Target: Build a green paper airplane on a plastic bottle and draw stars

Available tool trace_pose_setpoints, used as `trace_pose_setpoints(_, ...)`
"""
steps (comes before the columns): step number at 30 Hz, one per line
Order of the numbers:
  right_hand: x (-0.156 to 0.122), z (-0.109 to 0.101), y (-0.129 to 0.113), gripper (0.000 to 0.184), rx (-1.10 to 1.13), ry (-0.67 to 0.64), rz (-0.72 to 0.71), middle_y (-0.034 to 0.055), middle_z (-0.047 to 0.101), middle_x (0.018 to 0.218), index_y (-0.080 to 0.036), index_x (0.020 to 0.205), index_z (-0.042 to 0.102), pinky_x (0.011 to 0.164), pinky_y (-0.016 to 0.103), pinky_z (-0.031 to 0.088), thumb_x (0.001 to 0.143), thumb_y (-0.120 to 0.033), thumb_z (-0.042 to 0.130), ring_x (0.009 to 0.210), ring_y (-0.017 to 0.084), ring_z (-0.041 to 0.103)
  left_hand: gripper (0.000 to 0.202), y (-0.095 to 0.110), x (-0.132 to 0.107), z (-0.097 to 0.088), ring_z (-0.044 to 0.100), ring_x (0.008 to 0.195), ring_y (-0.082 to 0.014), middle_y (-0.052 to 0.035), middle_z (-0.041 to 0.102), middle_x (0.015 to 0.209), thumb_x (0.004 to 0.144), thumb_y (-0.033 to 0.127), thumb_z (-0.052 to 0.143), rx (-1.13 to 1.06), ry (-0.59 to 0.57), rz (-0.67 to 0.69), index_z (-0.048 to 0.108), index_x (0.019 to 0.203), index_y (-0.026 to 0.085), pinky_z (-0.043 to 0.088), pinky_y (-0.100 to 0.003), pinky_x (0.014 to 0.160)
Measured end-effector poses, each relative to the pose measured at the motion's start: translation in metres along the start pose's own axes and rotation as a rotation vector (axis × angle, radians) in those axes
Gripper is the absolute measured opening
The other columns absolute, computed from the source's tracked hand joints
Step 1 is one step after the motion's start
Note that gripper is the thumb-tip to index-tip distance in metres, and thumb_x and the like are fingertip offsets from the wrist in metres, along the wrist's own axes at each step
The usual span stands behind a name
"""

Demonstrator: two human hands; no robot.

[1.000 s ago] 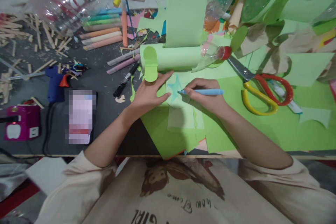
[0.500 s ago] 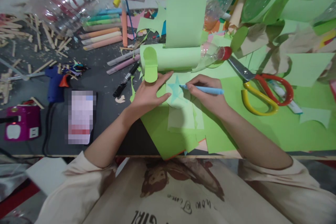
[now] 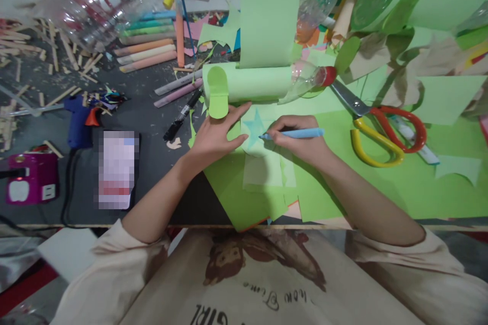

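Observation:
My right hand (image 3: pixel 301 137) grips a light blue marker (image 3: pixel 305 133), its tip on a blue star (image 3: pixel 254 128) drawn on a pale green paper piece (image 3: pixel 249 150). Flat beside the star lies my left hand (image 3: pixel 219 137), fingers spread, thumb and index finger at the left edge of that paper. Just beyond both hands is a plastic bottle wrapped in pale green paper (image 3: pixel 255 84), with a red cap (image 3: pixel 327 76) at its right end. A rounded green paper tab (image 3: pixel 218 94) is on its left end, and a tall pale green paper panel (image 3: pixel 270 15) rises behind it.
Large scissors (image 3: pixel 375 134) lie on green paper (image 3: pixel 335 188) to the right. On the left are a phone (image 3: pixel 117 170), a blue glue gun (image 3: pixel 78 119), a purple plug adapter (image 3: pixel 32 177) and a black marker (image 3: pixel 179 124). Several coloured markers (image 3: pixel 148 45), wood sticks and plastic bottles (image 3: pixel 110 5) lie farther back.
The marker tip in my right hand has moved down over the star, toward its lower part. My left hand stays in place.

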State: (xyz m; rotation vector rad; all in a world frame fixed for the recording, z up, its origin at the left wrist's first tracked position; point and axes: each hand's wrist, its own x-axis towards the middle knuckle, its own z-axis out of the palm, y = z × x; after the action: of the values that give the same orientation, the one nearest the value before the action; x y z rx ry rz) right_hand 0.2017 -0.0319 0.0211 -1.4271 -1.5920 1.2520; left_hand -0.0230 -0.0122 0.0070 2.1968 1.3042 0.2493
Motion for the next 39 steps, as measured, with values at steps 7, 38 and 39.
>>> trace_pose_setpoints(7, -0.0002, 0.0033, 0.0056, 0.012, 0.110, 0.169, -0.051, -0.0011, 0.064, 0.059, -0.023, 0.062, 0.064, 0.055, 0.030, 0.045, 0.074, -0.024, 0.065, 0.058, 0.015, 0.056, 0.067, -0.0005, -0.0001, -0.0001, 0.058, 0.124, -0.0307, -0.0101, 0.057, 0.139, 0.096, 0.060, 0.046, -0.011, 0.012, 0.008, 0.041, 0.153, 0.026, 0.050, -0.033, 0.099)
trace_pose_setpoints(38, -0.0010, 0.0023, 0.0024, 0.013, 0.053, 0.122, -0.051, -0.0010, 0.062, 0.057, -0.023, 0.059, 0.060, 0.055, 0.030, 0.043, 0.072, -0.021, 0.061, 0.056, 0.016, 0.054, 0.064, 0.0019, -0.0002, -0.0010, 0.057, 0.127, -0.0318, -0.0101, 0.056, 0.141, 0.094, 0.050, 0.051, -0.031, 0.002, -0.008, 0.042, 0.153, 0.026, 0.048, -0.035, 0.103)
trace_pose_setpoints(39, -0.0012, 0.0025, 0.0024, 0.013, 0.052, 0.128, -0.046, -0.0011, 0.062, 0.057, -0.023, 0.059, 0.061, 0.055, 0.031, 0.043, 0.072, -0.021, 0.061, 0.056, 0.016, 0.055, 0.064, 0.0017, -0.0001, -0.0009, 0.057, 0.127, -0.0318, -0.0100, 0.056, 0.142, 0.094, 0.050, 0.051, -0.033, 0.001, -0.009, 0.042, 0.153, 0.026, 0.048, -0.035, 0.103)
